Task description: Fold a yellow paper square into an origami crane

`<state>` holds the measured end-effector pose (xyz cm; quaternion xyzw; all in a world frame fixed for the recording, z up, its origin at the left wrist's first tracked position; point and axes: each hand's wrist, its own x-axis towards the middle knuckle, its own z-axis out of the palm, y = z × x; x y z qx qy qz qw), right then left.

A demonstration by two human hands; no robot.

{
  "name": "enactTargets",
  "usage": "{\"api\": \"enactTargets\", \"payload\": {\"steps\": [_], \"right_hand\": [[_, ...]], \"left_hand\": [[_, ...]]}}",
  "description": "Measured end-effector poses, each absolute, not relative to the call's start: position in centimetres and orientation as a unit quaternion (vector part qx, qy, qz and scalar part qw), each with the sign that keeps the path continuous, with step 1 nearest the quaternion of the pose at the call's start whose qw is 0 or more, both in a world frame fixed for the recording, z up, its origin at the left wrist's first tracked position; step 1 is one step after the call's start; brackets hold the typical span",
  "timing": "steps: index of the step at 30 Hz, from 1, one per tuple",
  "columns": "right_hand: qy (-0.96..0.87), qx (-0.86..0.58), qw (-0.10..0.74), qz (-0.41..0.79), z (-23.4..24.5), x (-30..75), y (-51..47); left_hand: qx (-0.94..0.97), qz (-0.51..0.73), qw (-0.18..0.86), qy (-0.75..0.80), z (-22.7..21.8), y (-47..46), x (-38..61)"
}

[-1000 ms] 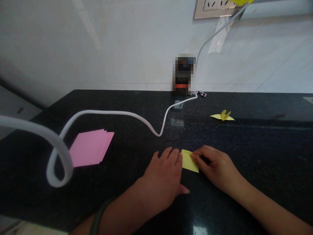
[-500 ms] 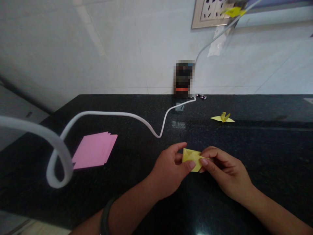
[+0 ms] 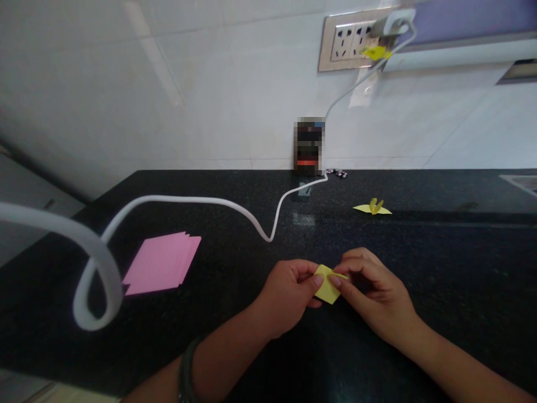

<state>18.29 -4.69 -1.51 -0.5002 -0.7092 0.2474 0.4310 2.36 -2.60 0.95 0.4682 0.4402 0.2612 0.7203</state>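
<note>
A small folded yellow paper is held between my two hands, just above the black countertop. My left hand pinches its left side, with the thumb flat on the near face and fingers behind. At its upper right side, my right hand grips a narrow folded edge between thumb and fingers. Farther back on the right, a finished yellow origami crane lies on the counter, wings spread, apart from both hands.
A stack of pink paper sheets lies at the left. The white cable loops across the counter, past a pixelated upright device against the wall, up to the socket panel. The black countertop meets the tiled wall.
The yellow paper has been turned, now showing a flatter, diamond-like face. My left fingers have drawn in around it. The view has tilted up slightly, showing more of the sockets.
</note>
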Motion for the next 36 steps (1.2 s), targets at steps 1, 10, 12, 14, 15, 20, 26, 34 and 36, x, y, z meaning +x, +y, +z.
{"api": "enactTargets", "payload": {"steps": [1, 10, 12, 14, 15, 20, 26, 34, 36], "right_hand": [[-0.718, -0.496, 0.428, 0.236, -1.52, 18.33, -4.69], [-0.736, -0.503, 0.408, 0.200, -1.61, 18.47, -4.69], [-0.733, -0.506, 0.404, 0.210, -1.46, 18.38, -4.71], [-0.732, -0.505, 0.401, 0.221, -1.31, 18.30, -4.73], [-0.731, -0.505, 0.399, 0.228, -1.26, 18.27, -4.76], [-0.721, -0.508, 0.401, 0.248, -1.24, 18.20, -4.88], [-0.756, -0.477, 0.401, 0.202, -1.19, 18.26, -4.79], [-0.815, -0.439, 0.366, 0.098, -1.60, 18.96, -4.89], [-0.811, -0.440, 0.371, 0.106, -1.61, 19.01, -4.90]], "left_hand": [[0.467, 0.264, 0.722, 0.437, 0.90, -2.59, 2.41], [0.474, 0.277, 0.721, 0.423, 0.55, -2.64, 2.51], [0.482, 0.278, 0.714, 0.425, 0.45, -2.68, 2.50], [0.492, 0.277, 0.705, 0.429, 0.41, -2.71, 2.50], [0.497, 0.276, 0.701, 0.430, 0.42, -2.71, 2.50], [0.504, 0.271, 0.693, 0.439, 0.67, -2.70, 2.54], [0.494, 0.277, 0.696, 0.441, 0.74, -2.68, 2.52], [0.480, 0.293, 0.710, 0.424, 0.11, -2.33, 2.44], [0.474, 0.295, 0.714, 0.422, 0.12, -2.31, 2.45]]}}
